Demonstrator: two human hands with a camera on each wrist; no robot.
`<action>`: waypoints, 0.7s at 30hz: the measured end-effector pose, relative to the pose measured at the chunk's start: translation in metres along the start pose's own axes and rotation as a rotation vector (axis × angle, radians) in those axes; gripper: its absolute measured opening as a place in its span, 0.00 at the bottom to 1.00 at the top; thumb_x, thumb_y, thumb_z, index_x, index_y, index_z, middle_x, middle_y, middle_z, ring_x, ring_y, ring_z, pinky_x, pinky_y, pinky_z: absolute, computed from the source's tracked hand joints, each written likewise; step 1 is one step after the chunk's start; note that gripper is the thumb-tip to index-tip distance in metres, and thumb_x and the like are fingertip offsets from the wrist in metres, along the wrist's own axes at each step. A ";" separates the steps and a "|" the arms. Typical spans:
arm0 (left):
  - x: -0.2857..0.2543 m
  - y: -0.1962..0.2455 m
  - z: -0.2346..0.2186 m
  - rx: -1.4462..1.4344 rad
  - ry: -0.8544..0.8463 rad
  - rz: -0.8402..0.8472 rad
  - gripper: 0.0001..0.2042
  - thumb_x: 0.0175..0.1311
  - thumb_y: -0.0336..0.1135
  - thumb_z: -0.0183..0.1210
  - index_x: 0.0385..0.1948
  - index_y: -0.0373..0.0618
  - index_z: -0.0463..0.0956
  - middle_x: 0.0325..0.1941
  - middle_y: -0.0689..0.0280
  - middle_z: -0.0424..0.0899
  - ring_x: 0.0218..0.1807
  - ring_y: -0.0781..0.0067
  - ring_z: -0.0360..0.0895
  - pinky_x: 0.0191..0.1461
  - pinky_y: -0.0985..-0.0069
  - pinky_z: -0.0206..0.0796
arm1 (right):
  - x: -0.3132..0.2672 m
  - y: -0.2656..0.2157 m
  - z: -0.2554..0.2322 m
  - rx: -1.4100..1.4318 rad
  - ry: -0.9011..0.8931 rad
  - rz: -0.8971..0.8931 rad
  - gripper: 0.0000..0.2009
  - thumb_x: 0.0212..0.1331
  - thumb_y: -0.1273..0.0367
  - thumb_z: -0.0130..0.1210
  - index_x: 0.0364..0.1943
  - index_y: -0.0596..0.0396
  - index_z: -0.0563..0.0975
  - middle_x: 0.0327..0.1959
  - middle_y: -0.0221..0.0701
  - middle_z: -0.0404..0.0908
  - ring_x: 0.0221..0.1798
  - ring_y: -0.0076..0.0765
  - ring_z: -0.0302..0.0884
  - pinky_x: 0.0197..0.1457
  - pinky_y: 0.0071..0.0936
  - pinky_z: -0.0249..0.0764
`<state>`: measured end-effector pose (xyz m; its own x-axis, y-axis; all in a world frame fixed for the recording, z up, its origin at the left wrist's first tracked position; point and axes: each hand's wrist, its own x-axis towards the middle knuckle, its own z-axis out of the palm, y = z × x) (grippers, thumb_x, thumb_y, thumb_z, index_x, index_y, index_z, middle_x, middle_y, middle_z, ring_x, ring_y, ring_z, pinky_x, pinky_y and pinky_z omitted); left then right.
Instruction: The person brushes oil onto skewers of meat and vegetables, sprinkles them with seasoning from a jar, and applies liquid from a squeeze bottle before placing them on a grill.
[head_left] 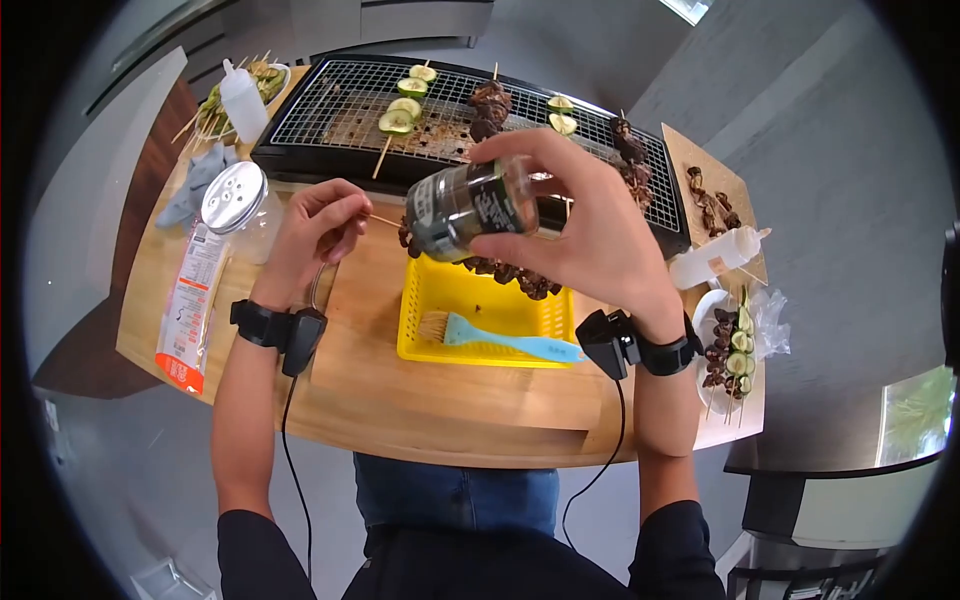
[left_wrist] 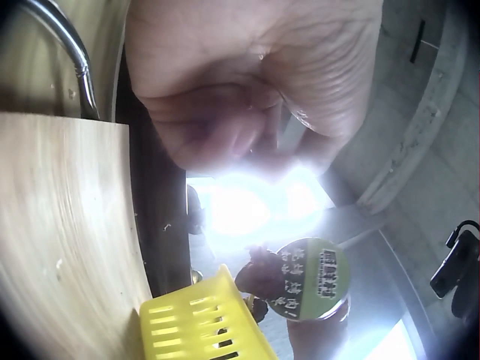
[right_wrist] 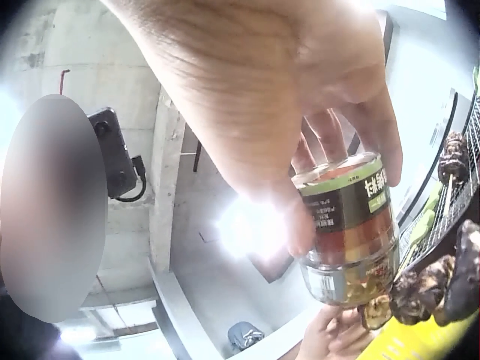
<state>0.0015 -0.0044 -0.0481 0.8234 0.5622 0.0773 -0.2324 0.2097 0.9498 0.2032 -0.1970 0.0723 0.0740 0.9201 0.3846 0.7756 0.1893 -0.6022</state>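
My left hand (head_left: 322, 225) pinches the end of a wooden skewer (head_left: 385, 220) threaded with dark meat pieces (head_left: 510, 278), held above a yellow basket (head_left: 485, 358). My right hand (head_left: 590, 225) grips a clear seasoning jar (head_left: 462, 212) with a dark label, tilted on its side over the skewer. In the right wrist view the jar (right_wrist: 349, 229) has reddish contents, with the meat (right_wrist: 420, 292) close by. The left wrist view shows the jar's green round end (left_wrist: 311, 279) beside the meat (left_wrist: 259, 274). A blue-handled brush (head_left: 500, 340) lies in the basket.
Behind the basket stands a black grill (head_left: 340, 110) bearing zucchini (head_left: 396, 121) and meat skewers (head_left: 490, 105). On the left are a shaker jar (head_left: 240, 200), a squeeze bottle (head_left: 243, 103) and an orange-and-white packet (head_left: 190, 305). Another bottle (head_left: 715, 257) and a skewer plate (head_left: 704, 312) sit at the right.
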 end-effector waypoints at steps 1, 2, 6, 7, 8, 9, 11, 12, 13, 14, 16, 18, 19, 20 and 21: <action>0.000 0.001 0.000 -0.006 0.004 -0.002 0.07 0.65 0.34 0.56 0.32 0.39 0.78 0.24 0.68 0.78 0.15 0.88 0.65 0.17 0.90 0.51 | -0.001 0.008 0.002 -0.010 0.088 -0.064 0.25 0.42 0.64 0.71 0.48 0.52 0.76 0.38 0.31 0.78 0.34 0.30 0.75 0.37 0.27 0.73; 0.000 0.002 0.000 -0.011 0.011 -0.003 0.07 0.65 0.34 0.56 0.32 0.39 0.78 0.24 0.68 0.78 0.15 0.88 0.65 0.17 0.89 0.51 | -0.001 0.010 -0.001 -0.010 0.088 -0.064 0.25 0.42 0.64 0.71 0.48 0.52 0.76 0.38 0.31 0.78 0.34 0.30 0.75 0.37 0.27 0.73; 0.001 0.001 0.000 -0.009 0.001 -0.006 0.07 0.65 0.34 0.56 0.32 0.39 0.78 0.24 0.69 0.78 0.15 0.87 0.64 0.16 0.89 0.51 | -0.007 0.017 -0.021 0.038 0.060 0.010 0.26 0.42 0.62 0.71 0.48 0.53 0.76 0.32 0.30 0.77 0.29 0.25 0.72 0.34 0.24 0.72; 0.001 0.001 -0.001 -0.007 -0.001 -0.009 0.07 0.65 0.34 0.57 0.32 0.39 0.78 0.24 0.69 0.77 0.15 0.87 0.64 0.16 0.89 0.51 | -0.008 0.017 -0.024 0.020 0.070 -0.010 0.26 0.43 0.60 0.71 0.48 0.53 0.77 0.30 0.29 0.76 0.28 0.24 0.70 0.32 0.23 0.70; 0.000 0.001 -0.001 -0.006 0.000 -0.013 0.07 0.65 0.34 0.57 0.32 0.39 0.77 0.24 0.69 0.77 0.15 0.87 0.64 0.16 0.89 0.51 | -0.009 0.016 -0.027 0.003 0.080 -0.030 0.26 0.43 0.59 0.71 0.48 0.53 0.77 0.28 0.28 0.76 0.27 0.22 0.69 0.30 0.21 0.69; 0.000 0.001 -0.001 -0.006 -0.002 -0.014 0.07 0.65 0.34 0.57 0.32 0.39 0.77 0.24 0.69 0.77 0.15 0.87 0.64 0.16 0.89 0.51 | -0.010 0.013 -0.030 -0.022 0.078 0.004 0.26 0.44 0.57 0.71 0.47 0.53 0.77 0.26 0.27 0.75 0.25 0.21 0.68 0.29 0.20 0.66; 0.000 0.002 0.000 -0.019 0.000 -0.014 0.07 0.64 0.34 0.57 0.33 0.39 0.77 0.24 0.69 0.77 0.15 0.87 0.64 0.16 0.89 0.51 | -0.011 0.014 -0.030 -0.004 0.089 0.010 0.26 0.43 0.57 0.71 0.47 0.54 0.77 0.25 0.27 0.75 0.25 0.21 0.68 0.28 0.20 0.66; 0.000 0.002 0.000 -0.020 -0.001 -0.013 0.07 0.64 0.34 0.57 0.33 0.39 0.77 0.24 0.69 0.77 0.15 0.87 0.64 0.16 0.89 0.51 | -0.011 0.014 -0.030 0.016 0.097 0.014 0.26 0.43 0.57 0.71 0.47 0.54 0.77 0.24 0.26 0.74 0.24 0.21 0.68 0.28 0.20 0.66; 0.000 0.002 0.000 -0.017 -0.002 -0.012 0.07 0.64 0.34 0.57 0.33 0.40 0.77 0.24 0.69 0.77 0.15 0.87 0.64 0.16 0.89 0.51 | -0.011 0.015 -0.031 0.014 0.097 0.013 0.26 0.43 0.57 0.71 0.47 0.54 0.77 0.24 0.26 0.74 0.24 0.21 0.68 0.28 0.20 0.66; 0.000 0.002 0.001 -0.015 -0.003 -0.010 0.07 0.64 0.34 0.57 0.33 0.40 0.77 0.24 0.69 0.77 0.15 0.87 0.64 0.16 0.89 0.52 | -0.012 0.015 -0.031 -0.002 0.086 0.025 0.26 0.43 0.57 0.70 0.47 0.54 0.77 0.24 0.26 0.74 0.24 0.21 0.68 0.28 0.20 0.67; 0.000 0.003 0.001 -0.011 -0.006 -0.011 0.07 0.64 0.34 0.57 0.33 0.40 0.77 0.24 0.70 0.77 0.15 0.87 0.64 0.16 0.89 0.52 | -0.012 0.016 -0.031 -0.017 0.076 0.035 0.26 0.43 0.56 0.70 0.47 0.54 0.78 0.24 0.26 0.74 0.24 0.21 0.68 0.27 0.20 0.67; 0.000 0.003 0.000 -0.008 -0.007 -0.012 0.07 0.64 0.34 0.57 0.33 0.40 0.77 0.24 0.70 0.77 0.15 0.88 0.64 0.16 0.89 0.52 | -0.013 0.015 -0.031 -0.029 0.098 0.002 0.26 0.44 0.56 0.70 0.46 0.55 0.78 0.24 0.26 0.74 0.23 0.20 0.68 0.27 0.20 0.67; 0.000 0.002 0.000 -0.010 -0.012 -0.010 0.07 0.64 0.34 0.57 0.33 0.40 0.77 0.24 0.70 0.77 0.15 0.88 0.64 0.16 0.89 0.52 | -0.013 0.014 -0.033 -0.031 0.096 0.000 0.26 0.44 0.56 0.70 0.46 0.55 0.78 0.24 0.26 0.74 0.23 0.20 0.68 0.27 0.20 0.67; 0.000 0.002 0.000 -0.011 -0.018 -0.010 0.07 0.64 0.34 0.57 0.33 0.40 0.77 0.24 0.70 0.77 0.15 0.88 0.64 0.16 0.89 0.51 | -0.014 0.012 -0.036 -0.036 0.095 0.017 0.25 0.45 0.56 0.69 0.46 0.55 0.78 0.24 0.26 0.74 0.24 0.20 0.68 0.27 0.20 0.67; 0.000 0.002 -0.001 -0.011 -0.017 -0.009 0.07 0.64 0.34 0.57 0.33 0.40 0.77 0.24 0.70 0.77 0.15 0.88 0.64 0.16 0.89 0.51 | -0.015 0.012 -0.038 -0.040 0.094 0.033 0.25 0.46 0.55 0.69 0.46 0.55 0.78 0.24 0.26 0.75 0.24 0.20 0.68 0.28 0.19 0.67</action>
<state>0.0008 -0.0030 -0.0461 0.8340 0.5468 0.0741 -0.2306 0.2233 0.9471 0.2352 -0.2214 0.0863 0.1572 0.8889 0.4302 0.7957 0.1440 -0.5883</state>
